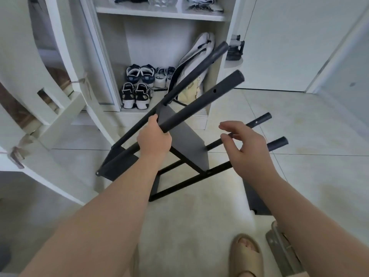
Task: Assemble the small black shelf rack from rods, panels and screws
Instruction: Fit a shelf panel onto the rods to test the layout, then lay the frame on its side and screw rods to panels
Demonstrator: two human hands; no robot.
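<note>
A partly built black shelf rack (pixel 185 144) leans tilted over the tiled floor in the middle of the head view. Its rods point up and to the right, and a grey panel (pixel 187 148) joins them. My left hand (pixel 154 139) grips one upper rod (pixel 201 102) near its middle. My right hand (pixel 248 145) hovers beside the lower rods (pixel 259 121) with fingers loosely spread, holding nothing. A black frame (pixel 175 184) at the rack's base rests near the floor. Another dark panel (pixel 257 198) lies on the floor, partly hidden under my right forearm.
An open white cupboard (pixel 159 15) stands behind the rack, with several shoes (pixel 137 86) and a bag (pixel 197 62) inside. A white chair (pixel 50 108) is at the left. My sandalled foot (pixel 246 254) and a grey metal part (pixel 279 248) are at the bottom right.
</note>
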